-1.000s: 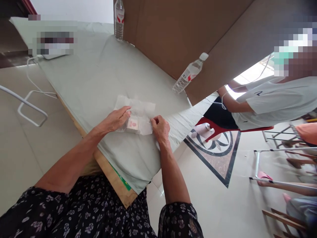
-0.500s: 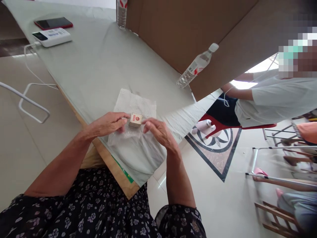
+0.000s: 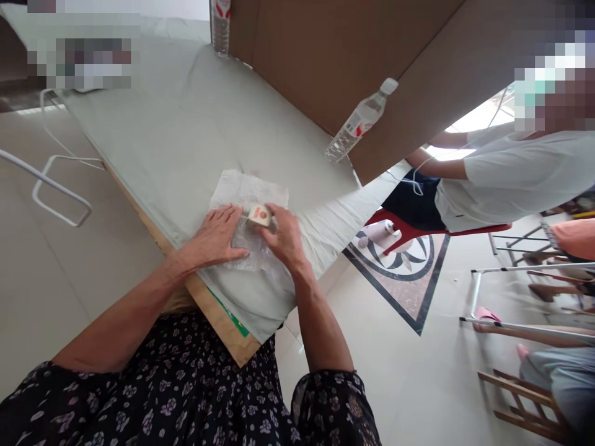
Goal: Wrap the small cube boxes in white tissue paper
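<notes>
A small beige box with a red round mark (image 3: 260, 215) rests on a sheet of clear bubble wrap (image 3: 245, 248), which lies over a white tissue sheet (image 3: 248, 188) on the pale green tablecloth (image 3: 186, 136). My left hand (image 3: 214, 238) lies flat with fingers spread, pressing the bubble wrap beside the box. My right hand (image 3: 284, 238) has its fingers closed round the box from the right.
A water bottle (image 3: 359, 121) leans by a tall brown cardboard panel (image 3: 325, 56); another bottle (image 3: 220, 25) stands at the far end. A seated person in a white shirt (image 3: 511, 179) is at the right on a red chair (image 3: 400, 226). Metal frames (image 3: 51, 192) stand on the tiled floor.
The wrap that covered the box came off and the box was lifted between both hands. Now the left hand lies flat on the bubble wrap and the right hand alone holds the box.
</notes>
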Available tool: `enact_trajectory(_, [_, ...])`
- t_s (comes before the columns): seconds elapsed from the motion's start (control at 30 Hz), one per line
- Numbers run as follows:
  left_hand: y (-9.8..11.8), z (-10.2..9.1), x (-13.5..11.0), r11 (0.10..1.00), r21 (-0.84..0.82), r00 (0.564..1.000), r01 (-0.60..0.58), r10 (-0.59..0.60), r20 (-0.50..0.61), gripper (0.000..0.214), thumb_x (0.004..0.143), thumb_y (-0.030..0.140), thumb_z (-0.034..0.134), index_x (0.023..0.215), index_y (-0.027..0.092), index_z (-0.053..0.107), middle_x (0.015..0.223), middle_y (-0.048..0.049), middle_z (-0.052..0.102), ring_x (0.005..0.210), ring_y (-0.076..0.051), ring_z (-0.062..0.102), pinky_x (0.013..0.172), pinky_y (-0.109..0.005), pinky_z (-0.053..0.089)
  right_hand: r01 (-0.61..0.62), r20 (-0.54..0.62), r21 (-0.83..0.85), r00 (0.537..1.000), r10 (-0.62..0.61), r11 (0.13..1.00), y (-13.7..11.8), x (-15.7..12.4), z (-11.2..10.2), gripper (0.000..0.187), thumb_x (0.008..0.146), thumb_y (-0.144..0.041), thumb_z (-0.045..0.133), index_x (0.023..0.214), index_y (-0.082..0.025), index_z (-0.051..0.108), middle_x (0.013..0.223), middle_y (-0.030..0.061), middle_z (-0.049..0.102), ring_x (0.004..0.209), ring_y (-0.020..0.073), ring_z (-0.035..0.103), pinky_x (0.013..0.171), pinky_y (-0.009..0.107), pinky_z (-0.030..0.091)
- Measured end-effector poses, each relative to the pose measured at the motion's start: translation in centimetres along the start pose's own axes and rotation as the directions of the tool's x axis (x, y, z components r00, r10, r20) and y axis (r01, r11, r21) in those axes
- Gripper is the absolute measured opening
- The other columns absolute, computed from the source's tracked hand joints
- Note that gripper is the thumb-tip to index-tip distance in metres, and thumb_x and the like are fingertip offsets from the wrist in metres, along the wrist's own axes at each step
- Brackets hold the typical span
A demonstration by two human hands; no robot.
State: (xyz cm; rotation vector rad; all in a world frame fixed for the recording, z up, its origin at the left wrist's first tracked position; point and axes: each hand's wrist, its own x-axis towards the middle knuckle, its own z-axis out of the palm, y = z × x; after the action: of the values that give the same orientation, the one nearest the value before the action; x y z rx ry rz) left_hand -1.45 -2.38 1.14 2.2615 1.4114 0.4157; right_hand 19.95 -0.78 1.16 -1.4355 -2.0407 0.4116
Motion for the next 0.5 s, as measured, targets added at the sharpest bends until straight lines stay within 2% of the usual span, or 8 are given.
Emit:
enact_trajectory(0.07, [0.2, -0.2, 0.5, 0.998, 0.048, 0.999, 0.033, -0.034, 0.025, 0.101, 0.08, 0.054, 0.073, 0.159, 0.009, 0.028, 0.166, -0.0265, 0.037, 0.158, -0.043, 0.027, 0.127, -0.058, 0.021, -0.062, -0.185, 0.041, 0.98, 0.069, 0.997, 2.2, -0.1, -1.1, 0.048, 0.087, -0.036, 0.072, 0.132, -0.024, 0.062, 0.13, 0.0111, 0.073, 0.118, 0.0284, 0.066, 0.106, 0.049, 0.049])
enact_trajectory(0.13, [0.4, -0.4, 1.2, 0.995, 0.085, 0.998, 0.058, -0.061, 0.033, 0.101, 0.082, 0.053, 0.071, 0.16, 0.009, 0.025, 0.167, -0.0256, 0.036, 0.159, -0.042, 0.025, 0.129, -0.057, 0.019, -0.141, -0.322, 0.059, 0.934, 0.152, 0.988, 5.0, -0.2, -2.6, 0.05, 0.084, -0.038, 0.072, 0.132, -0.024, 0.061, 0.13, 0.0103, 0.072, 0.116, 0.0279, 0.065, 0.104, 0.049, 0.05])
enact_trajectory(0.2, [0.5, -0.4, 1.9, 0.992, 0.108, 0.997, 0.066, -0.07, 0.033, 0.101, 0.082, 0.053, 0.071, 0.161, 0.009, 0.025, 0.167, -0.0245, 0.036, 0.16, -0.041, 0.025, 0.129, -0.056, 0.018, -0.245, -0.365, 0.036, 0.899, 0.241, 0.969, 7.6, -0.2, -3.9, 0.051, 0.081, -0.037, 0.071, 0.129, -0.022, 0.061, 0.126, 0.0119, 0.072, 0.113, 0.029, 0.066, 0.104, 0.052, 0.05])
enact_trajectory(0.27, [0.4, -0.3, 2.3, 0.99, 0.122, 0.996, 0.074, -0.078, 0.031, 0.102, 0.082, 0.054, 0.072, 0.161, 0.01, 0.027, 0.168, -0.0239, 0.035, 0.16, -0.04, 0.024, 0.13, -0.054, 0.017, -0.338, -0.342, -0.014, 0.886, 0.313, 0.941, 9.3, -0.4, -4.7, 0.051, 0.079, -0.037, 0.07, 0.127, -0.02, 0.062, 0.124, 0.0141, 0.072, 0.114, 0.0315, 0.065, 0.106, 0.057, 0.047])
enact_trajectory(0.33, [0.2, -0.1, 2.5, 0.989, 0.13, 0.996, 0.073, -0.078, 0.032, 0.101, 0.082, 0.056, 0.071, 0.161, 0.011, 0.028, 0.169, -0.0227, 0.034, 0.16, -0.039, 0.024, 0.131, -0.053, 0.016, -0.373, -0.365, -0.062, 0.872, 0.327, 0.926, 9.5, -0.7, -4.9, 0.054, 0.081, -0.039, 0.068, 0.13, -0.019, 0.061, 0.132, 0.0172, 0.068, 0.123, 0.0348, 0.061, 0.108, 0.061, 0.044])
enact_trajectory(0.4, [-0.1, 0.1, 2.4, 0.989, 0.135, 0.997, 0.061, -0.066, 0.032, 0.101, 0.082, 0.057, 0.07, 0.162, 0.012, 0.028, 0.169, -0.0216, 0.034, 0.16, -0.039, 0.024, 0.131, -0.053, 0.016, -0.324, -0.402, -0.093, 0.877, 0.263, 0.941, 8.1, -0.9, -4.6, 0.055, 0.085, -0.04, 0.066, 0.135, -0.019, 0.059, 0.141, 0.0188, 0.062, 0.133, 0.036, 0.056, 0.111, 0.062, 0.042])
enact_trajectory(0.47, [-0.5, 0.2, 2.3, 0.989, 0.138, 0.998, 0.043, -0.048, 0.03, 0.101, 0.083, 0.058, 0.069, 0.162, 0.011, 0.029, 0.17, -0.0219, 0.033, 0.16, -0.039, 0.024, 0.131, -0.054, 0.016, -0.193, -0.341, -0.117, 0.929, 0.143, 0.974, 5.6, -0.9, -3.7, 0.05, 0.091, -0.04, 0.063, 0.136, -0.019, 0.059, 0.144, 0.0179, 0.061, 0.138, 0.0339, 0.053, 0.115, 0.058, 0.04])
enact_trajectory(0.5, [-0.6, 0.2, 2.3, 0.99, 0.139, 0.999, 0.036, -0.04, 0.026, 0.101, 0.083, 0.059, 0.068, 0.162, 0.011, 0.029, 0.169, -0.0221, 0.033, 0.16, -0.039, 0.024, 0.13, -0.055, 0.016, -0.107, -0.255, -0.127, 0.964, 0.072, 0.986, 4.3, -0.9, -3.1, 0.05, 0.092, -0.041, 0.063, 0.137, -0.019, 0.059, 0.146, 0.0172, 0.061, 0.14, 0.0329, 0.052, 0.118, 0.056, 0.039])
